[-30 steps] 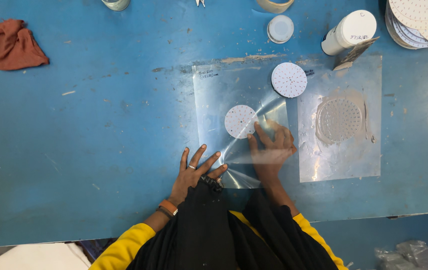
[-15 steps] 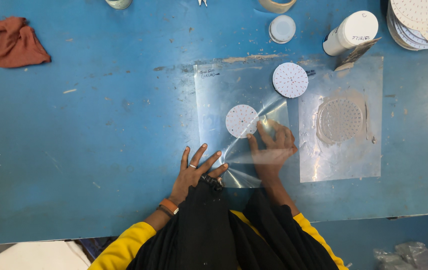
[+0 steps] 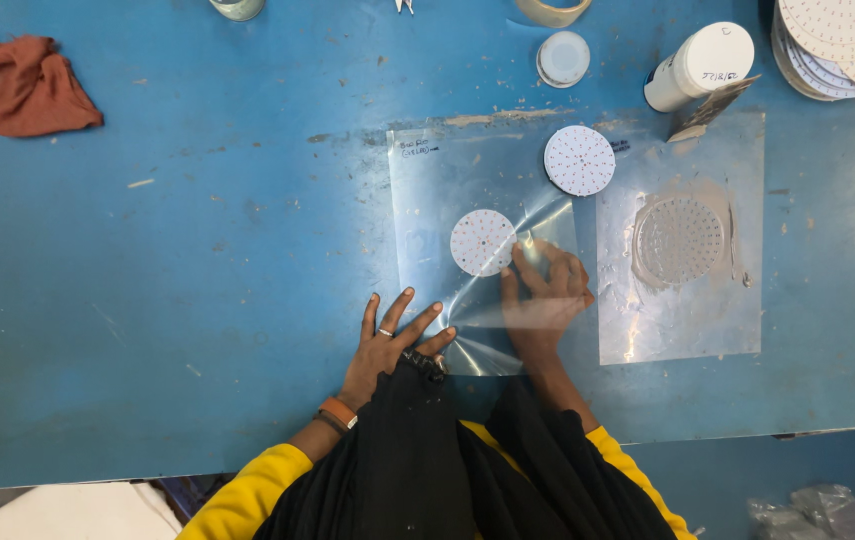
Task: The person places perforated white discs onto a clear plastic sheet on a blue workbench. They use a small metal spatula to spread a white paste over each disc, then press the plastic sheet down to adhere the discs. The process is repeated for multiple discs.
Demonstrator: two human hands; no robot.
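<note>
Single head-worn view, looking almost straight down onto a blue table (image 3: 198, 300) from well above. Near edge of the table along the bottom, far side cut off at the top. Both hands low in the middle, left hand (image 3: 388, 345) and right hand (image 3: 546, 295). No second view for overlap.

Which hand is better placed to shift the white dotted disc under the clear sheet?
Right, probably. The right hand lies under the clear sheet, fingertips beside the white disc. The left hand rests flat at the sheet's near edge.
</note>
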